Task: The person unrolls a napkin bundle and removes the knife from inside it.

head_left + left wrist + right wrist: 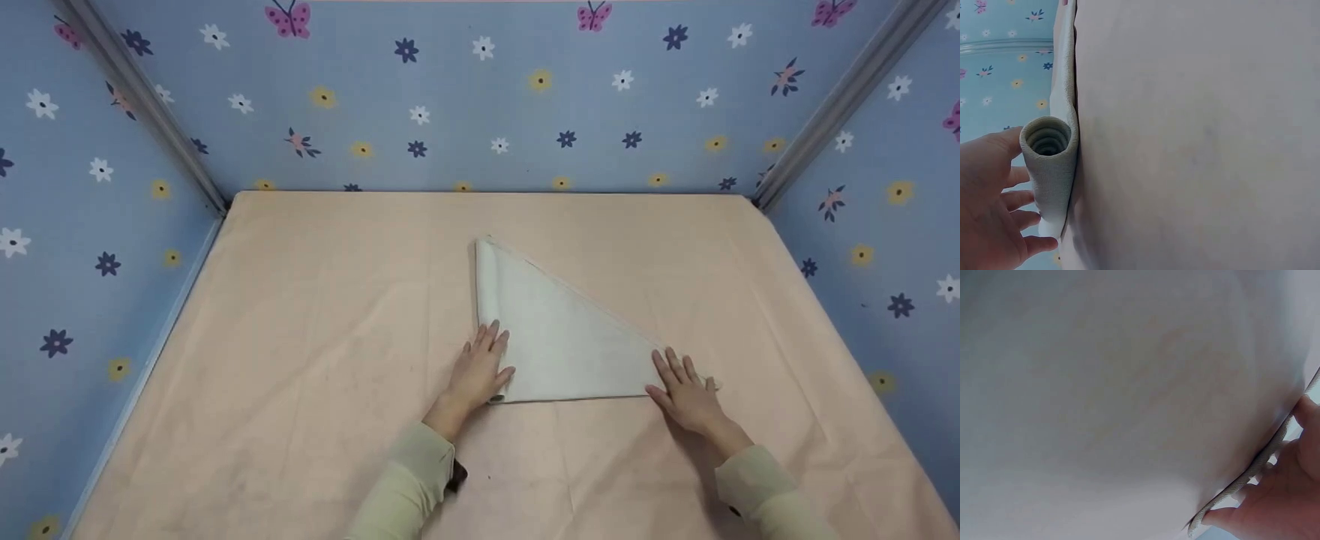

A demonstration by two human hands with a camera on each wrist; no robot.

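Note:
A pale green cloth [574, 334] lies folded in a triangle-like shape, its left side wound into a roll [488, 285]. My left hand [476, 371] rests on the lower part of that roll, fingers extended along it. In the left wrist view the roll's near end [1047, 136] shows spiral layers, with the left hand [991, 205] beside it. My right hand [690, 397] lies spread over the cloth's right corner, covering part of it. In the right wrist view the right hand [1280, 489] touches the thin cloth edge [1252, 467].
A peach-coloured sheet [337, 322] covers the table, with light creases. Blue flowered panels [450, 90] stand along the back and both sides, joined by grey corner posts [847, 105]. A dark object [455, 476] shows at the left sleeve.

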